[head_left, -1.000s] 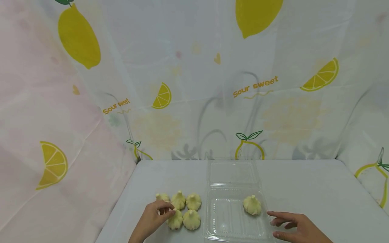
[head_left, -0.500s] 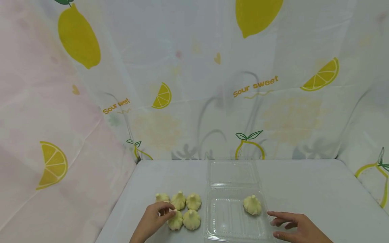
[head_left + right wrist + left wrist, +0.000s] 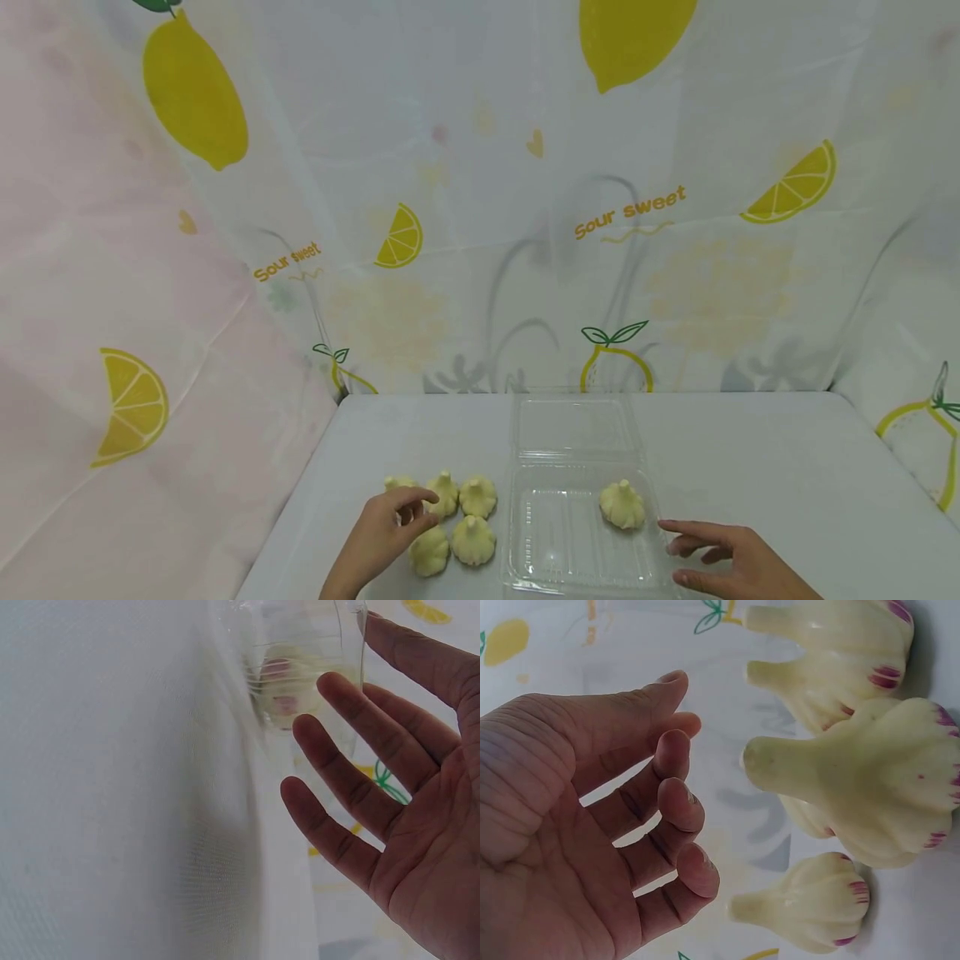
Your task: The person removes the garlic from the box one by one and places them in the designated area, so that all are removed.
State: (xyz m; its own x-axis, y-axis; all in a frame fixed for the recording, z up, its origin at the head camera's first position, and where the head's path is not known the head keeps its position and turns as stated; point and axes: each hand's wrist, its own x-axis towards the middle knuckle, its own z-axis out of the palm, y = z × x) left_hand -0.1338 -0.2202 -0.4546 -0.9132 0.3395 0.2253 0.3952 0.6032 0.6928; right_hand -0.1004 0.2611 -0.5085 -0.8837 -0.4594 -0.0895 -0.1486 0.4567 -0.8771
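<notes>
My left hand (image 3: 384,533) hovers over a group of several pale garlic bulbs (image 3: 474,542) on the left. Its fingers are loosely bent with nothing between them, as the left wrist view also shows. Just past these fingertips, the stem of one purple-streaked garlic bulb (image 3: 885,780) points towards the hand. The nearest left bulb (image 3: 429,553) lies below the hand and leans. To the right, a lidded clear plastic container (image 3: 558,533) lies unfolded with one garlic bulb (image 3: 622,505) inside. My right hand (image 3: 731,558) is spread beside it, fingertips right at its right rim.
The container's clear lid (image 3: 573,427) lies folded back towards the rear of the white table (image 3: 757,458). A lemon-printed curtain (image 3: 480,208) hangs behind the table and along both sides.
My left hand has lifted slightly and shifted right, its fingertips leaving the near-left bulb's stem. That bulb has tilted and moved a little towards me. The right hand stays put.
</notes>
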